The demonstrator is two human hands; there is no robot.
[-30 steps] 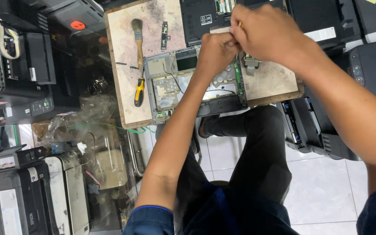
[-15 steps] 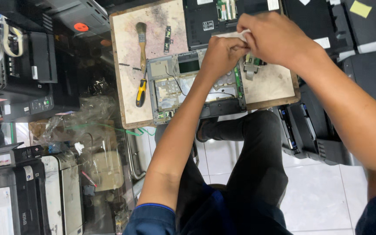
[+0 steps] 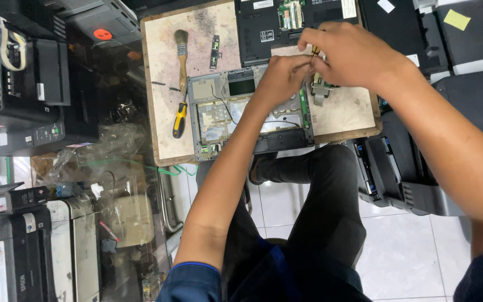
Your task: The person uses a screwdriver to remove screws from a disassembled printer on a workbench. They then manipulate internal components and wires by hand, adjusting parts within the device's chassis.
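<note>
Head view shows your left hand (image 3: 283, 75) and right hand (image 3: 353, 53) pinched together on a small part (image 3: 315, 51) above the opened laptop shell (image 3: 219, 112) on the wooden board (image 3: 163, 84). You seem to be working that part loose; the next move likely needs a steady, gentle pull.

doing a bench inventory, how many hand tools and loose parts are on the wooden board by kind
brush: 1
screwdriver with yellow and black handle: 1
opened grey laptop chassis: 1
black laptop base: 1
small dark circuit strip: 1
small part with ribbon cable, under the right hand beside the left hand: 1
total: 6, all on the wooden board
</note>
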